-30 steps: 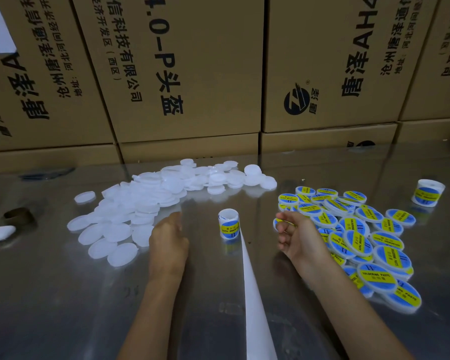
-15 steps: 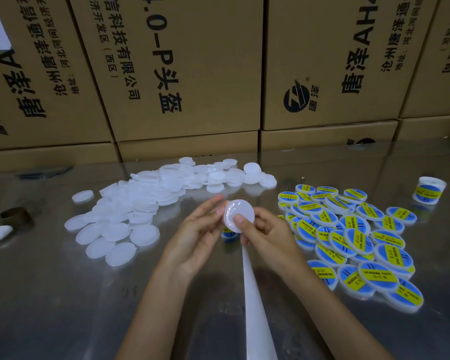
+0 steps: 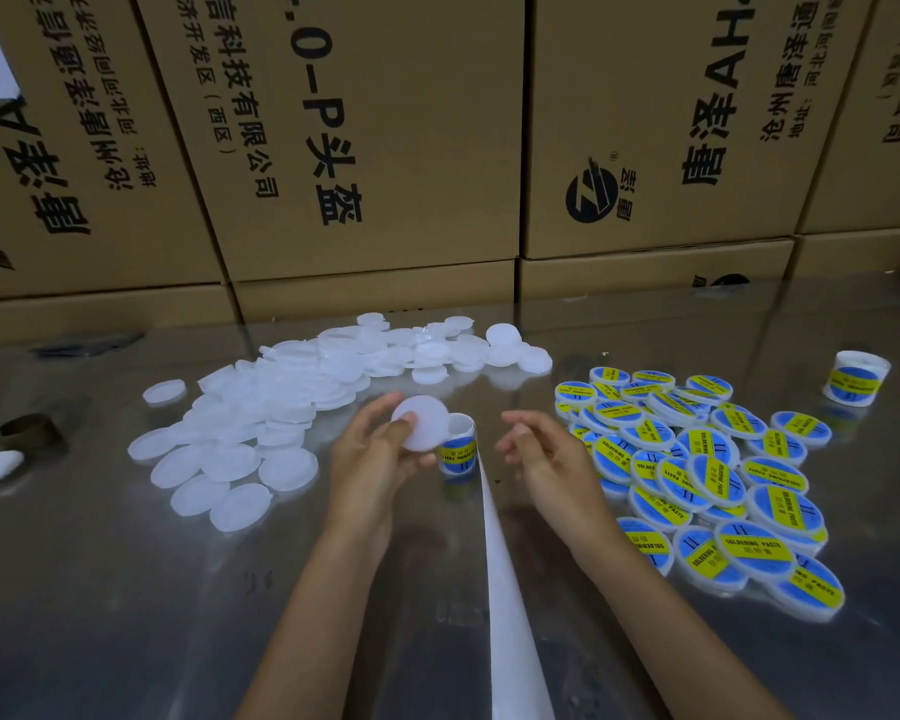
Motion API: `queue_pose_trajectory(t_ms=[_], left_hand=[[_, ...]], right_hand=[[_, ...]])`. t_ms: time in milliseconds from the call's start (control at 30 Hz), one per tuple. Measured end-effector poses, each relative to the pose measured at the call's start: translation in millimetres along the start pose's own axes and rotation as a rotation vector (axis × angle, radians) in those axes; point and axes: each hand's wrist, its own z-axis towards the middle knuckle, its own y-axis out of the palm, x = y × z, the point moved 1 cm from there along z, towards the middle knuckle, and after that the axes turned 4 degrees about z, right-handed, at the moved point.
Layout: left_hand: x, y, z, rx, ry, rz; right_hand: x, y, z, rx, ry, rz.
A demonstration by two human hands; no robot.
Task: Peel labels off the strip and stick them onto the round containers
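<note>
Containers split into two heaps on the table (image 3: 126, 589): blank white discs (image 3: 261, 407) left, labelled ones (image 3: 697, 475) right. Half a second ago both hands held one blank disc; now only the left hand (image 3: 380, 454) pinches that disc (image 3: 420, 423) between thumb and fingers, while the right hand (image 3: 546, 449) has let go and hovers empty, fingers loosely curled. It looks free to fetch a label from the roll (image 3: 457, 445) just behind, whose bare strip (image 3: 505, 579) trails toward the viewer.

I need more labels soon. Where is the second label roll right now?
In the head view, the second label roll stands alone at the table's far right, beyond the pile of labelled containers, well away from both hands.
</note>
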Motion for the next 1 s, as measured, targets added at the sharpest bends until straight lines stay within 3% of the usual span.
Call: queue_pose_trajectory(t_ms=[133, 333, 833, 1000], left_hand=[[-3.5, -3.8, 4.1, 0.123, -0.016, 0.053], [-17.1, 6.2, -1.9, -0.008, -0.064, 0.272], [-23.0, 10.9, -1.7, -0.005, -0.064, 0.369], [-23.6, 13.5, -5.0, -0.088, -0.049, 0.433]], right_hand=[[9.5, 6.0, 2.9, -0.109, 0.085, -0.045], [14.2, 15.6, 8.6, -0.275, 0.123, -0.043], [8.6, 16.6, -1.9, -0.15, -0.057, -0.2], [9.8, 17.0, -5.1, -0.151, -0.07, -0.203]])
